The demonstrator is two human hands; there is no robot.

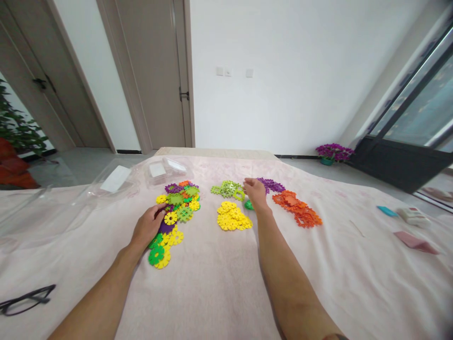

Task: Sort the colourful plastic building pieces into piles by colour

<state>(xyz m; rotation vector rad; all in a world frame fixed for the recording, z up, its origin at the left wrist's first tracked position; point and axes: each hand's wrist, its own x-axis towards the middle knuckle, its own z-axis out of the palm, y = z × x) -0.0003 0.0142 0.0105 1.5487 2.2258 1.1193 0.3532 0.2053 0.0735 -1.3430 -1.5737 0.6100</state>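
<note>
My left hand [147, 227] rests on a mixed heap of plastic snowflake pieces [177, 210] in yellow, green, purple and orange; its fingers are curled over a purple and yellow piece. My right hand [255, 192] reaches forward with fingers pinched at the edge of a light-green pile [228, 190]. A darker green piece [248, 205] lies just beside its wrist. Below it sits a yellow pile [233, 217]. A purple pile [272, 185] and an orange pile [297, 209] lie to the right.
All lies on a pale pink cloth [212, 283]. Clear plastic containers [163, 170] and a clear bag [113, 182] sit at the back left. Black glasses [26, 301] lie at the front left. Small items [410, 216] and a pink wedge [414, 241] are at the right.
</note>
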